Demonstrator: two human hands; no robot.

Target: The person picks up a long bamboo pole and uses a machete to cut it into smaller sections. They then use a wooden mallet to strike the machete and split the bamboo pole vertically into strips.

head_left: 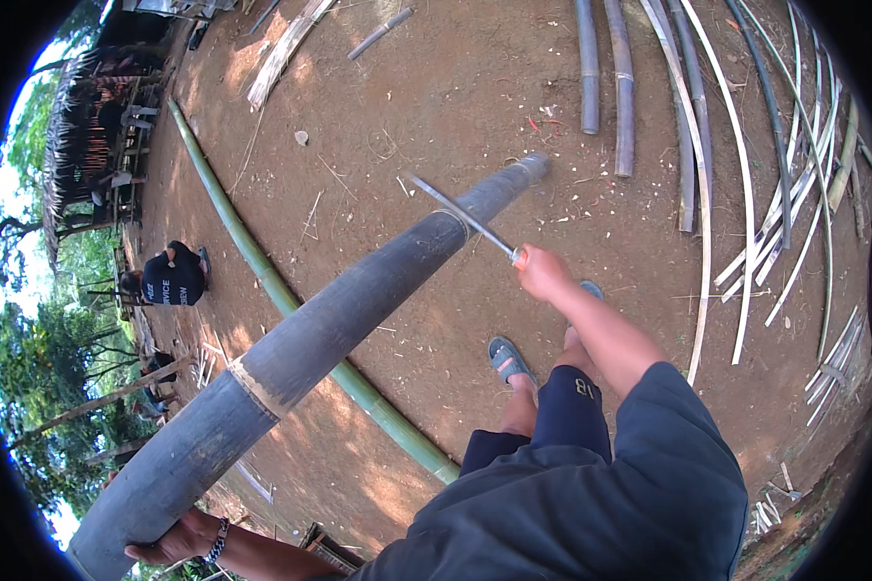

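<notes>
A thick, dark grey bamboo pole (334, 305) runs slantwise from the lower left to the upper middle, with pale rings at its joints. My left hand (179, 537) grips its near end from below, thumb showing and some fingers hidden behind the pole. A chain bracelet circles that wrist. Closed round a handle, my right hand (545, 274) holds a long, narrow-bladed knife (489, 234). The blade, slightly blurred, lies across the pole at the joint near its far end. Whether the edge touches the bamboo I cannot tell.
A long green bamboo pole (252, 250) lies on the dirt ground beneath the dark one. Dark poles (623, 97) and pale split strips (736, 194) lie at the right. A person in dark clothes (174, 276) crouches at the left, near a thatched shelter (92, 126).
</notes>
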